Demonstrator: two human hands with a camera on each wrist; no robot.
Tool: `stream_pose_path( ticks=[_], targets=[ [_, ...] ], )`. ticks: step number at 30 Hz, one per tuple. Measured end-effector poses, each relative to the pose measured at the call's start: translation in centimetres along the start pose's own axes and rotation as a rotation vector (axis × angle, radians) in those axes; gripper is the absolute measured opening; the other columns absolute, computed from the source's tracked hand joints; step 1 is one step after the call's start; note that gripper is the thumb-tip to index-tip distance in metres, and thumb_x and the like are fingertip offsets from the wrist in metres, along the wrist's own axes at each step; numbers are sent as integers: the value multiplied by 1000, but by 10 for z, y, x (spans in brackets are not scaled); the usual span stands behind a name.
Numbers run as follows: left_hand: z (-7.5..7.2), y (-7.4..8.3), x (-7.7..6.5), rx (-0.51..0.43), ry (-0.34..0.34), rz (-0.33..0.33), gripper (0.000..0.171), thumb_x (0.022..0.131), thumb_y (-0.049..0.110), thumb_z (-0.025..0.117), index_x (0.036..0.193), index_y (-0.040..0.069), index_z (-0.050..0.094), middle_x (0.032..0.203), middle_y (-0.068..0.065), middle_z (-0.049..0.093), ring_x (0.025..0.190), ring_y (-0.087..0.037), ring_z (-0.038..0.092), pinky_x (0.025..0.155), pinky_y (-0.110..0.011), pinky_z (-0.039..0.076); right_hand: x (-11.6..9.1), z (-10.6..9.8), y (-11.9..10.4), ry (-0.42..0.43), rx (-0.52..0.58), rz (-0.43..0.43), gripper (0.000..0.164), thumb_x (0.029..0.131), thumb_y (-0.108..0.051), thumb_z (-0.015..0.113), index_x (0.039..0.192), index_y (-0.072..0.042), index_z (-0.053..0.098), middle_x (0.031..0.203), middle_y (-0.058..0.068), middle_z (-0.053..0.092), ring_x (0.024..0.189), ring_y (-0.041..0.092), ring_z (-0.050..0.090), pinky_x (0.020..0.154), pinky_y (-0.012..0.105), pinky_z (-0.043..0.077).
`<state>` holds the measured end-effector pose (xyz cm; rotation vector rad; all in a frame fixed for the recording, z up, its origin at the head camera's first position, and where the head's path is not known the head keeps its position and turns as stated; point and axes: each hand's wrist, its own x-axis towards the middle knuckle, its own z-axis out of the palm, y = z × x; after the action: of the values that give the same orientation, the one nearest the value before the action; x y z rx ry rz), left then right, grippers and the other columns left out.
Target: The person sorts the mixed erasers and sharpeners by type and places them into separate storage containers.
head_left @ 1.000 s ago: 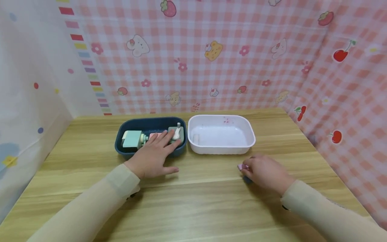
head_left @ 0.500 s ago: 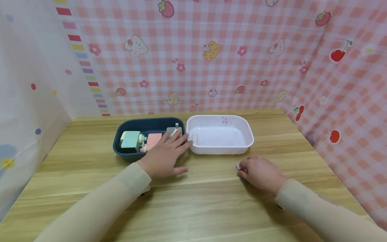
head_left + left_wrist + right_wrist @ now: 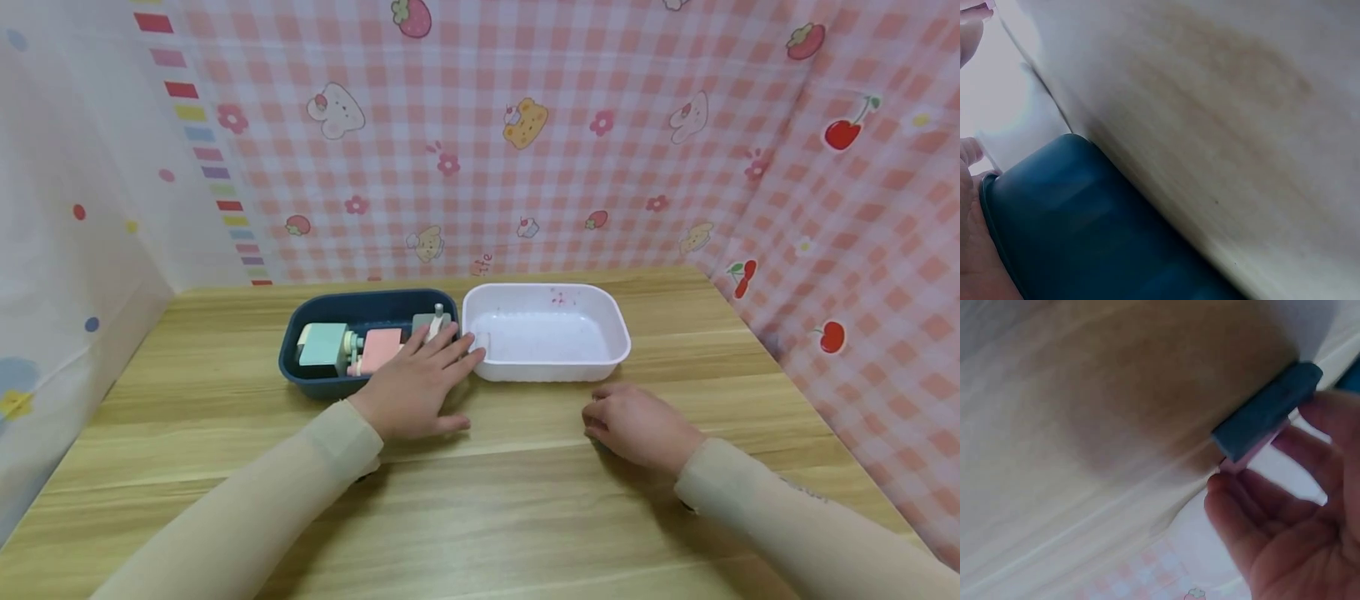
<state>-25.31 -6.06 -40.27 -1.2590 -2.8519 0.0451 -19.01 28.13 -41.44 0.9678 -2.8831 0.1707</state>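
My left hand [image 3: 412,392] reaches with spread, straight fingers over the front right of a dark blue tub [image 3: 318,388]. Its fingertips overlap the near left rim of a white tray [image 3: 543,372]. Inside the tub lie a mint-green square bottle [image 3: 326,343], a pink square bottle [image 3: 381,347] and a grey one with a white pump nozzle [image 3: 435,323], partly behind my fingers. In front of the tray my right hand [image 3: 637,423] pinches a small dark-blue-and-pink block [image 3: 1269,412]. In the right wrist view its blue side faces the camera; in the head view the fingers hide it.
The tub and tray stand side by side at the back of a wooden table [image 3: 480,517]. A small pale piece [image 3: 483,343] lies at the tray's left end. Behind them hangs a pink checked cloth [image 3: 480,150], continuing along the right side.
My left hand has slid right across the tub to the tray's left rim, uncovering more of the pink bottle. The right hand has shifted slightly left, and the block has dropped from head view.
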Motion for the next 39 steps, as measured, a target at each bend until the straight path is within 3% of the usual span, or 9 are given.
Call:
stream_pose_path(
  ticks=[6,13,21,24,30,34,35,39],
  targets=[
    [2,-1,0,8,4,4,100,93,73,62,170,22,23,177,-4,21,167,-30,6,134,-55,4,-1,0,4,-7,11,-81,21,89,1,74,81,-16,63,79,-6,49,68,7,45,64,27,48],
    [4,-2,0,8,16,16,102,92,73,63,170,21,23,177,-5,22,166,-30,8,134,-55,7,1,5,5,11,67,-29,20,90,5,67,84,-14,66,79,-8,54,72,6,50,67,27,50],
    [4,-2,0,8,16,14,103,91,74,64,170,22,22,177,-5,22,166,-30,9,134,-55,7,4,3,2,24,106,7,13,98,-8,73,89,-17,67,84,-11,57,78,6,52,72,29,53],
    [4,-2,0,12,13,14,103,91,74,64,170,22,22,177,-5,22,166,-30,9,134,-55,7,5,1,0,74,83,-44,5,96,-11,78,97,-13,73,95,-6,62,88,9,58,81,33,58],
    [4,-2,0,5,17,15,103,91,74,65,170,21,24,177,-4,21,166,-29,9,134,-55,7,10,-2,-3,273,5,-196,23,87,-10,85,107,-1,78,114,14,74,107,27,72,93,44,62],
    [4,-3,0,3,25,20,103,90,74,65,169,20,26,177,-5,22,166,-30,11,134,-56,8,14,-6,-2,354,-31,-246,35,79,-9,91,111,2,78,117,21,76,107,33,73,91,46,63],
    [4,-3,0,4,26,21,103,90,73,65,169,20,26,177,-5,22,166,-30,11,134,-56,8,15,-7,-2,366,-35,-256,32,84,-11,89,111,2,78,117,21,76,106,33,73,91,45,63],
    [4,-3,0,5,34,28,103,90,73,66,169,20,27,176,-6,24,166,-31,12,134,-56,9,18,-11,-1,401,-41,-279,34,83,-11,90,112,1,79,118,21,76,105,33,73,90,44,63]
  ],
)
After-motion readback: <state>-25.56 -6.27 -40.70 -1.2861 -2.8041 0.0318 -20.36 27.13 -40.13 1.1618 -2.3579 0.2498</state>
